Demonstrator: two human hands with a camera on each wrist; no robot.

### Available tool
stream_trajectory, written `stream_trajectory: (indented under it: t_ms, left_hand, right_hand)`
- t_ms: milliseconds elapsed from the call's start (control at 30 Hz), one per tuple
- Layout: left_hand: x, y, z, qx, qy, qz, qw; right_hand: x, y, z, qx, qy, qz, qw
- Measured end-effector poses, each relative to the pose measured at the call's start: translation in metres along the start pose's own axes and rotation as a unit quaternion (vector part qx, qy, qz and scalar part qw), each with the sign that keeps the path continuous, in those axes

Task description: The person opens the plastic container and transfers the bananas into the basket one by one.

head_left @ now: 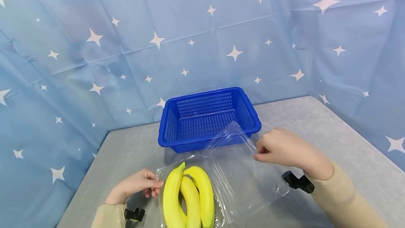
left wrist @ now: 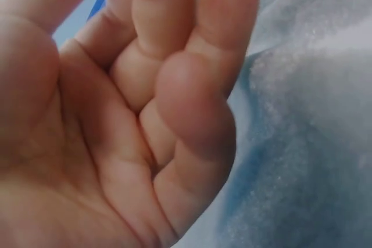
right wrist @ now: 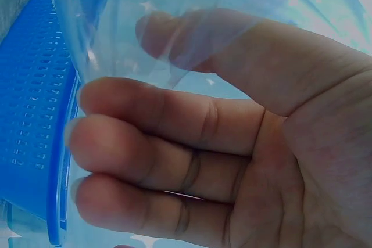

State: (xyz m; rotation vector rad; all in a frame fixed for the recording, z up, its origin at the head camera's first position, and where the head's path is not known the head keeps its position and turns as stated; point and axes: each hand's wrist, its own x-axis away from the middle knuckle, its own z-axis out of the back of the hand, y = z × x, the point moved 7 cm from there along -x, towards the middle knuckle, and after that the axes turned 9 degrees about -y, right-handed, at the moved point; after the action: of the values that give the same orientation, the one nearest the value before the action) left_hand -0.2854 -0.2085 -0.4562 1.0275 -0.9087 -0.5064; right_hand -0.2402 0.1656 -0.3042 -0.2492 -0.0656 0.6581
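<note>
A clear plastic clamshell container lies unfolded on the table, with several yellow bananas in its left half. My left hand pinches the left rim of that half between thumb and fingers; in the left wrist view its palm fills the picture and the rim is hidden. My right hand pinches the outer edge of the raised clear lid. Through the transparent lid, the right thumb shows in the right wrist view, the other fingers bent below it.
Behind the container, a blue plastic basket with slotted walls stands on the grey table. The lid's far corner overlaps its front in the head view. A blue curtain with white stars hangs along the back and sides.
</note>
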Motion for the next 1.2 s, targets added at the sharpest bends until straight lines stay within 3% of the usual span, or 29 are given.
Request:
stream_trajectory:
  t_ms: [267, 600, 1033, 1200]
  left_hand:
    - [-0.007, -0.001, 0.004, -0.007, 0.033, -0.005, 0.9994]
    - [-0.012, -0.003, 0.013, -0.013, 0.094, -0.024, 0.9952]
    - [-0.017, 0.000, 0.015, 0.008, 0.210, -0.029, 0.9773]
    - [-0.018, -0.002, 0.016, 0.024, 0.229, -0.033, 0.9726]
  right_hand:
    - [-0.001, 0.007, -0.010, -0.033, -0.054, -0.020, 0.9978]
    - [-0.004, 0.008, -0.016, -0.025, -0.071, -0.025, 0.9968]
    - [-0.003, 0.007, -0.022, -0.023, -0.098, -0.024, 0.9947]
    - [-0.003, 0.006, -0.024, -0.018, -0.100, -0.027, 0.9945]
